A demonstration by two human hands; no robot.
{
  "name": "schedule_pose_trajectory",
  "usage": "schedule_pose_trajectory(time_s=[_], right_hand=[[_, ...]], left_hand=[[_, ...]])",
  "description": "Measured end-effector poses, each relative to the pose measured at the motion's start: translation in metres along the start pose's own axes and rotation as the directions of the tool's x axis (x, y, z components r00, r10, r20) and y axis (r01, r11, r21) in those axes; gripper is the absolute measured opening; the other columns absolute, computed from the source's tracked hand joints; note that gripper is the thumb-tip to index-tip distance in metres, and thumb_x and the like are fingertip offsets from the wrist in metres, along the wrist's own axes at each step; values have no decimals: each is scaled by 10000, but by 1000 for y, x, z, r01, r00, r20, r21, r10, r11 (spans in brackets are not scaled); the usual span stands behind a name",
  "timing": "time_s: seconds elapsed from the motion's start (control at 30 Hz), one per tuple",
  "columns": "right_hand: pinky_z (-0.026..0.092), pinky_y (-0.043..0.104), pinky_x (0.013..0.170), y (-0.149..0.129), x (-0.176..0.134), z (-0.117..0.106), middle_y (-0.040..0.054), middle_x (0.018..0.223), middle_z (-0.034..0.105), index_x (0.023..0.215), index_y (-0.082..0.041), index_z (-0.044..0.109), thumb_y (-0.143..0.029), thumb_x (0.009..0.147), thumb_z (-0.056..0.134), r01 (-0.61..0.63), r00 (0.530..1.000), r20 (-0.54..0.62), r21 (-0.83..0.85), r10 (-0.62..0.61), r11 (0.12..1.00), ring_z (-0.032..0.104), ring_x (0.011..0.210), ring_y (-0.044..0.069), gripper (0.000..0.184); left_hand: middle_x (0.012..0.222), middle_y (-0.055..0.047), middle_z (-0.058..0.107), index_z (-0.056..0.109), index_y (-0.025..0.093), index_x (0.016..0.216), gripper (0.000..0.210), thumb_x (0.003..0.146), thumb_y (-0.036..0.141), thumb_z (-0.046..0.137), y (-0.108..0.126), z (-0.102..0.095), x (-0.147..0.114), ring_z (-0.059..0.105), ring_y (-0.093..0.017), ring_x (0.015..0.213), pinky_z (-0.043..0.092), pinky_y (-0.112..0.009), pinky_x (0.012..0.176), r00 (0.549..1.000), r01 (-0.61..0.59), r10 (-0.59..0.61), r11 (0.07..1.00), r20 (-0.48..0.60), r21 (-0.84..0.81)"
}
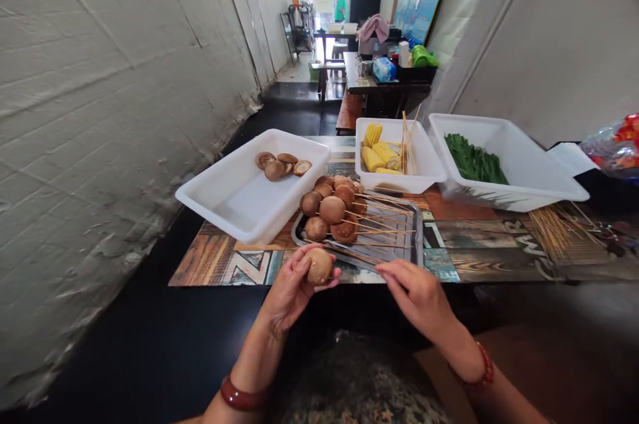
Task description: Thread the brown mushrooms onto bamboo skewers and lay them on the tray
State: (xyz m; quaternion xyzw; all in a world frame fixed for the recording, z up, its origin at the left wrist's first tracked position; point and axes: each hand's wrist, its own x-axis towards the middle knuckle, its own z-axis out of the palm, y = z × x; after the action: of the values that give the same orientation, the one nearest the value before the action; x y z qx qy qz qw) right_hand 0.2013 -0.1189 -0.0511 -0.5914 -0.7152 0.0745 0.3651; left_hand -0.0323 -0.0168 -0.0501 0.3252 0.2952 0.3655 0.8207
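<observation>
My left hand (294, 287) is closed round a brown mushroom (319, 267), its cap facing up, just over the table's front edge. To its right, my right hand (417, 294) pinches the end of a thin bamboo skewer (357, 255) that slants left toward the mushroom. Whether the skewer's tip is in the mushroom I cannot tell. Just beyond both hands is a metal tray (419, 237). Several skewered mushrooms (332, 210) are piled at its left side, with their sticks pointing right.
A white tub (234, 227) at left holds several loose mushrooms (275, 170). Another white tub (399, 182) holds corn pieces (384, 154) and upright sticks; a third tub (534, 174) holds green leaves (474, 159). Loose skewers (552, 231) lie on the patterned table (479, 257) at right.
</observation>
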Motion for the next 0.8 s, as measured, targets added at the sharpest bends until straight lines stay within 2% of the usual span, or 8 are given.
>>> schedule_pose_trajectory(time_s=[0.07,0.17,0.27,0.4,0.57,0.67,0.8], right_hand=[[558,346,790,13,3,-5,89,964,741,1045,-198,692,-182,999,457,-21,1000,-13,-84,20,996,705,887,225,240],[549,348,806,25,13,-4,85,965,733,1017,-206,697,-171,990,480,12,995,95,-192,7,981,696,898,227,221],[537,320,786,30,28,3,70,930,726,991,-207,687,-169,953,573,70,976,216,-267,-11,961,691,870,214,126],[515,294,725,34,45,7,49,835,701,864,-204,657,-167,898,659,121,962,272,-291,-40,949,673,798,200,50],[498,325,712,40,48,13,68,781,671,784,-200,615,-138,948,530,165,955,290,-360,-58,918,635,746,215,195],[499,375,753,43,43,18,107,799,662,801,-184,610,-128,969,441,177,958,278,-392,-67,903,627,772,246,245],[511,373,758,40,38,18,93,803,654,846,-189,594,-139,995,384,174,965,253,-391,-76,904,631,779,239,263]], left_hand=[[1018,-106,701,567,188,1112,382,817,369,732,-2,-6,-1,713,-245,837,583,-337,670,1000,-14,14,1000,-24,18],[1026,-107,689,569,183,1104,381,808,350,739,-5,-12,-3,701,-224,819,532,-240,548,996,-58,59,998,-63,22],[1017,-110,689,577,183,1097,396,791,360,755,-7,-14,-8,704,-235,811,519,-241,536,996,-44,47,998,-71,34],[993,-109,697,579,185,1109,419,788,391,753,-11,-17,-13,709,-237,798,506,-237,537,994,-47,51,998,-97,41],[976,-111,705,566,184,1107,428,787,396,754,-15,-19,-14,715,-242,791,498,-233,537,993,-35,39,999,-113,39],[974,-113,708,555,179,1116,434,789,389,751,-16,-18,-14,717,-243,787,491,-230,534,991,-40,45,998,-122,45],[978,-108,705,547,185,1117,401,821,396,718,-16,-18,-13,715,-238,790,491,-231,539,992,-45,51,998,-117,51]])
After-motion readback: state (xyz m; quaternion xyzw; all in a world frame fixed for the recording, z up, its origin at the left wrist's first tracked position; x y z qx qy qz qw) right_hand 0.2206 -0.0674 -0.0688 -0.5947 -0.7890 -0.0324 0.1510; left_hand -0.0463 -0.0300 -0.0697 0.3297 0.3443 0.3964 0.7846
